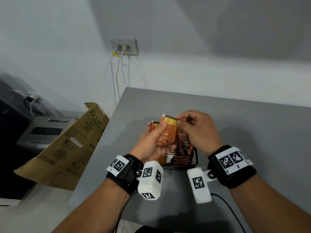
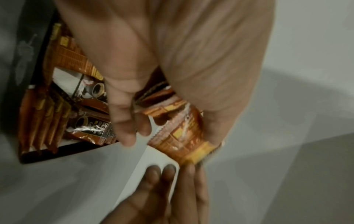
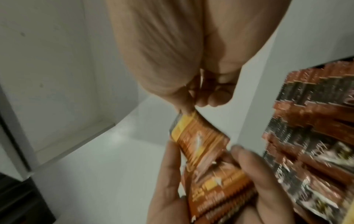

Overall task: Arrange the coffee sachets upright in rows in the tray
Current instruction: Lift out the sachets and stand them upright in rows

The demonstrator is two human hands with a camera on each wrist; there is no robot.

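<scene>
Above the black tray point(image 1: 195, 157) my left hand point(image 1: 152, 143) grips a bundle of orange coffee sachets point(image 1: 169, 130), fingers curled round its lower part. My right hand point(image 1: 193, 128) pinches the bundle's yellow top end point(image 1: 170, 121) between thumb and fingertips. The left wrist view shows the orange sachets point(image 2: 182, 133) in my palm, with the right fingers point(image 2: 168, 171) at their yellow end. In the right wrist view the same sachets point(image 3: 206, 150) hang between both hands. The tray holds dark brown sachets point(image 1: 186, 145) standing upright and a row of orange sachets point(image 1: 181, 161) near its front.
The tray stands on a grey table point(image 1: 244, 128) whose left edge runs close to it. A cardboard box point(image 1: 67, 145) leans off the table's left side over a grey device point(image 1: 47, 132). A wall socket point(image 1: 124, 47) with cables sits behind.
</scene>
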